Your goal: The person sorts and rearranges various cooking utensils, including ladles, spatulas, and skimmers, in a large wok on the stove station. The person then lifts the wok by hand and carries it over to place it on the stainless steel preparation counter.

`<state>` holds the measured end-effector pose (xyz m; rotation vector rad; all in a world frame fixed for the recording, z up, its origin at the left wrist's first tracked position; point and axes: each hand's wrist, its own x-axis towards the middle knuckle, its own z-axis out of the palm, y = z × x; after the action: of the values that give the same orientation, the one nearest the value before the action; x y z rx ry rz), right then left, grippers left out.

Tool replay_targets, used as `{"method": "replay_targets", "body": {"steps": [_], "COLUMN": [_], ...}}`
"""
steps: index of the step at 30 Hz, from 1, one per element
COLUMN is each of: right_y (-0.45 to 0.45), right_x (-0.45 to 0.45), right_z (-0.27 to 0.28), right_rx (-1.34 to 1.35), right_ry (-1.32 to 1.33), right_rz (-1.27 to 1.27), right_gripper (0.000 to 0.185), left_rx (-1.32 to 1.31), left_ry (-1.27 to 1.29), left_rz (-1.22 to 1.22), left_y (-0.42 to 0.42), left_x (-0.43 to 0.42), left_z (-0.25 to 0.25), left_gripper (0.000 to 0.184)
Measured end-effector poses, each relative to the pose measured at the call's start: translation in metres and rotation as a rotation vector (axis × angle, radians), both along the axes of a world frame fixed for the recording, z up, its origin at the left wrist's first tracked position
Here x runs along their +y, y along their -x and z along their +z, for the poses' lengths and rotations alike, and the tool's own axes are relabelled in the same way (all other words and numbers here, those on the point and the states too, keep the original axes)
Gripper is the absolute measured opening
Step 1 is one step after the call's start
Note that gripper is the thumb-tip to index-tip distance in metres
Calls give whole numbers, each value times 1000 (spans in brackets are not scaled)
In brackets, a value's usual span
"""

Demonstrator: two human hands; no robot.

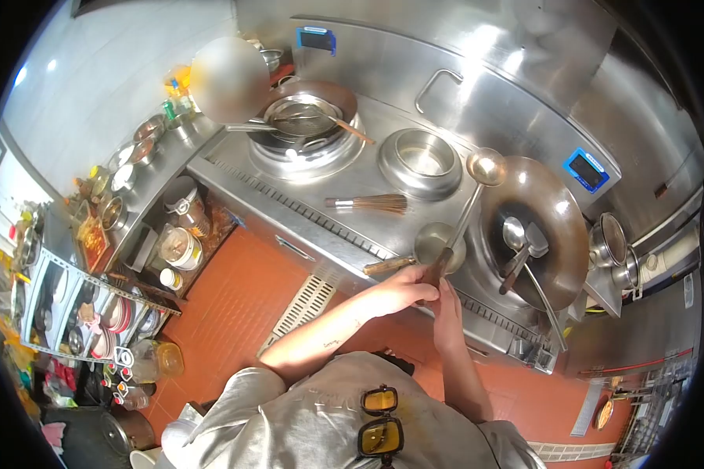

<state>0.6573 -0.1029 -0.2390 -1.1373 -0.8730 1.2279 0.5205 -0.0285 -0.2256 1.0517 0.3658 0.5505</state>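
A long metal ladle (463, 223) with a dark wooden handle slants up and away from me, its round bowl above the rim of the right-hand wok (557, 199). My left hand (408, 290) is wrapped around the wooden handle. Close against it, my right hand (447, 314) closes at the handle's lower end; its fingers are partly hidden. Under the ladle sits a small metal pan (432, 238) with a wooden handle (389, 266) pointing left. Inside the wok lie another ladle (514, 233) and a wok spatula (536, 241).
A bamboo brush (377, 204) lies on the steel stove (321, 205), near a round burner ring (424, 160). Farther left, a wok (343, 98) holds strainers. Seasoning bowls (143, 150) line the left counter. Tiled floor (235, 289) with a drain grate (305, 309) lies below.
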Motion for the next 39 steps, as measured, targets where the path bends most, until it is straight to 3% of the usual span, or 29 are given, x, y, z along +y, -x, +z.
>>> {"method": "replay_targets", "body": {"steps": [4, 16, 19, 30, 33, 35, 37, 39], "right_y": [48, 167, 186, 223, 205, 189, 159, 145], "right_x": [18, 67, 82, 177, 232, 276, 334, 381], "right_z": [-8, -5, -6, -16, -16, -20, -58, -70], "right_rx": [5, -43, -36, -53, -219, -783, -1042, -1221], "right_ry": [12, 6, 16, 38, 79, -111, -353, -344], "right_rz": [45, 256, 277, 466, 363, 139, -66, -212], "right_gripper": [40, 39, 40, 48, 46, 40, 36, 39], "left_rx": [39, 112, 73, 101, 130, 170, 155, 149], "left_ry": [-1, -19, -31, 76, 45, 8, 18, 32], "left_rz": [82, 235, 310, 460, 475, 492, 531, 567], "left_y": [53, 178, 194, 252, 265, 275, 279, 282], "left_x": [7, 36, 46, 109, 134, 157, 172, 189], "left_z": [7, -3, -9, 7, 20, 7, 14, 16], "left_gripper": [20, 22, 15, 28, 21, 18, 15, 16]}}
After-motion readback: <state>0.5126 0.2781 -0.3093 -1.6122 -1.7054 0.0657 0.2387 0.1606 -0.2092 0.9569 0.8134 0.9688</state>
